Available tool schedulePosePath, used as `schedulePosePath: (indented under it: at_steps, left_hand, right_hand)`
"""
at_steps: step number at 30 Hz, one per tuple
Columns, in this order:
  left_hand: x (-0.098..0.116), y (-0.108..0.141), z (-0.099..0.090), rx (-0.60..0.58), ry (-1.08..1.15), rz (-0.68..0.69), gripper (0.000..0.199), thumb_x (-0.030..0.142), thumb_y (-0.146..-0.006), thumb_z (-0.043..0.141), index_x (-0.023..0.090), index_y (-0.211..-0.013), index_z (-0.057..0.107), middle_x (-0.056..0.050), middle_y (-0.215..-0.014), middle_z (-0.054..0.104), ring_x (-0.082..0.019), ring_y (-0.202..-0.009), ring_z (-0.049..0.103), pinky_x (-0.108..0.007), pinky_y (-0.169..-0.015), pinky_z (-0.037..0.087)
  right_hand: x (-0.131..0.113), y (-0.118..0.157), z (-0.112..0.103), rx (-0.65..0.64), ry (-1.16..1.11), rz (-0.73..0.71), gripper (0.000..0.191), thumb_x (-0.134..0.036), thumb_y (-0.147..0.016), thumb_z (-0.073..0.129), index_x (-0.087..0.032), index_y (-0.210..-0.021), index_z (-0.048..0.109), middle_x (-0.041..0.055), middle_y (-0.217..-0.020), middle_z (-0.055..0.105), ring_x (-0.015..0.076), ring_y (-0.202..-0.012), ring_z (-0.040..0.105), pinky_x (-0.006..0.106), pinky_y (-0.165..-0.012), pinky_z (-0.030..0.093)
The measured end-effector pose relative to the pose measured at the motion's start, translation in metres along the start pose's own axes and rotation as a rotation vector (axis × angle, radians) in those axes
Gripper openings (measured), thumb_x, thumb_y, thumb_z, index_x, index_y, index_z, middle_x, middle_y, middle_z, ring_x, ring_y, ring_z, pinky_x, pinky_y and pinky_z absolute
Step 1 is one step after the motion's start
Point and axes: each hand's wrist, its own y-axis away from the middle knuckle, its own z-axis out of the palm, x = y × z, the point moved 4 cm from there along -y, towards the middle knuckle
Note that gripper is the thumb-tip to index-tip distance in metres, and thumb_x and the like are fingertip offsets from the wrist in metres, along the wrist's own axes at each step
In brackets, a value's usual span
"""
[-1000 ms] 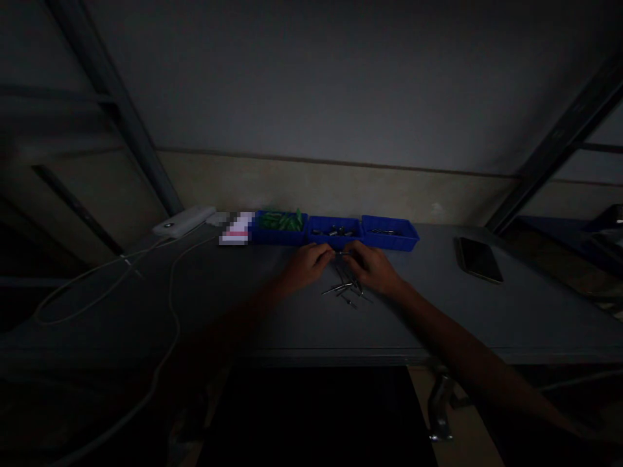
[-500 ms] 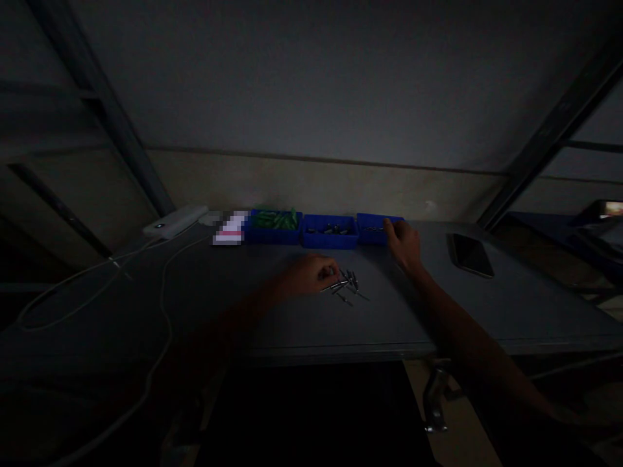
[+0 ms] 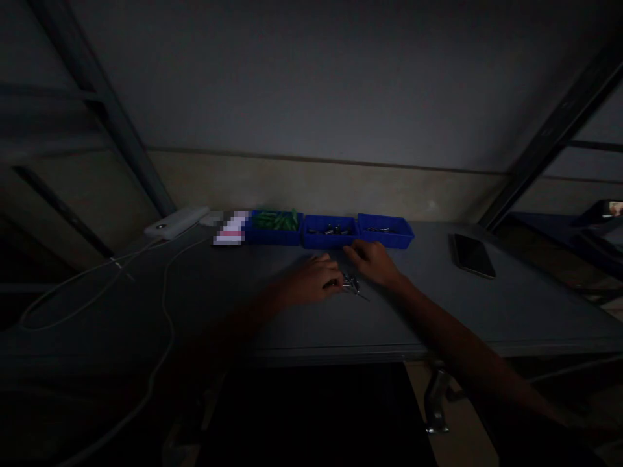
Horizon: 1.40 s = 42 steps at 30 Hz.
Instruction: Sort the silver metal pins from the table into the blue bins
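Slim shiny metal pieces lie in a small pile on the grey table. My left hand rests at the pile's left side, its fingers curled over part of it; what they grip is hidden. Just behind and to the right is my right hand, fingers closed together in front of the bins, with anything in them too small to make out. The right blue bin holds thin metal pieces, and the middle blue bin holds short metal parts. Green pieces fill the left blue bin.
A dark phone lies on the table at the right. At the left are a white box-shaped device and a white cable running over the table's front edge. A wall stands behind the bins.
My right hand has come from the right bin toward the pile, leftward and nearer to me. My left hand has shifted slightly right and covers more of the metal pieces.
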Motion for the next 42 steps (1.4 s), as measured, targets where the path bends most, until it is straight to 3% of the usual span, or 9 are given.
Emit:
schedulePosePath:
  at_steps: [8,13,19,28,33,42]
  left_hand:
    - [-0.014,0.002,-0.006,-0.024,-0.017,-0.15,0.01,0.024,-0.082,0.053,0.02,-0.08,0.061,-0.002,-0.087,0.061,-0.019,-0.091,0.052,-0.031,-0.08,0.034]
    - [-0.018,0.002,-0.009,-0.047,-0.022,-0.215,0.012,0.022,-0.085,0.048,0.019,-0.084,0.059,-0.003,-0.089,0.062,-0.019,-0.093,0.052,-0.032,-0.08,0.034]
    - [-0.03,0.003,-0.018,0.023,-0.086,-0.364,0.018,0.024,-0.09,0.038,0.017,-0.091,0.055,-0.005,-0.096,0.06,-0.021,-0.096,0.052,-0.034,-0.082,0.036]
    - [-0.028,0.001,-0.015,0.107,0.059,-0.337,0.014,0.021,-0.088,0.039,0.018,-0.086,0.053,-0.003,-0.088,0.057,-0.016,-0.088,0.054,-0.027,-0.078,0.042]
    - [-0.027,0.0,-0.014,0.172,0.095,-0.283,0.014,0.021,-0.088,0.039,0.018,-0.084,0.053,-0.003,-0.084,0.056,-0.017,-0.088,0.053,-0.028,-0.079,0.042]
    - [-0.033,0.002,-0.015,0.302,0.131,-0.255,0.008,0.022,-0.085,0.046,0.019,-0.086,0.053,-0.001,-0.084,0.056,-0.015,-0.085,0.053,-0.028,-0.077,0.043]
  right_hand:
    - [0.011,-0.001,0.009,-0.224,0.086,-0.039,0.042,-0.043,-0.092,0.032,-0.018,-0.073,0.061,0.0054,-0.068,0.063,0.0144,-0.06,0.054,0.025,-0.056,0.029]
    - [0.013,-0.002,0.009,-0.235,0.094,-0.042,0.041,-0.04,-0.093,0.031,-0.018,-0.078,0.061,0.006,-0.071,0.063,0.015,-0.063,0.055,0.025,-0.059,0.031]
    - [0.01,-0.001,0.009,-0.283,0.079,-0.054,0.033,-0.036,-0.091,0.036,-0.016,-0.088,0.062,0.0062,-0.078,0.064,0.0142,-0.07,0.056,0.023,-0.062,0.033]
    - [0.002,0.003,0.007,-0.196,-0.075,-0.134,0.022,-0.03,-0.083,0.051,-0.015,-0.096,0.061,-0.0015,-0.06,0.056,0.0092,-0.052,0.045,0.022,-0.055,0.03]
    - [-0.008,0.007,0.008,-0.152,-0.085,-0.216,0.017,-0.025,-0.081,0.052,-0.016,-0.092,0.062,-0.0014,-0.06,0.057,0.0084,-0.051,0.044,0.021,-0.054,0.029]
    - [-0.014,0.007,0.003,-0.066,-0.04,-0.238,0.018,-0.028,-0.086,0.047,-0.016,-0.087,0.061,0.0027,-0.068,0.06,0.0114,-0.059,0.05,0.023,-0.058,0.032]
